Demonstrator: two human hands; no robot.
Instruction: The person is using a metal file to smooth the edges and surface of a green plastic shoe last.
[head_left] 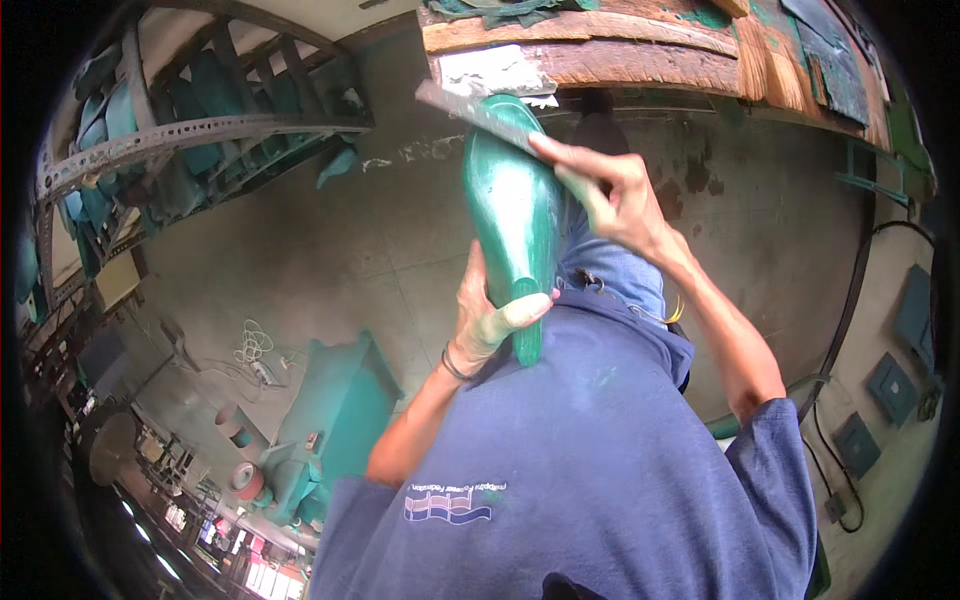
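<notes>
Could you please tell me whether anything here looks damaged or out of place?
A white cable lies in loose loops on the floor at left, looking untidy. Right of the right hand, brown patches look like stains or wear.

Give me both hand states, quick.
Left hand: closed, holding the green last near its narrow end.
Right hand: closed, holding one end of the file.
</notes>
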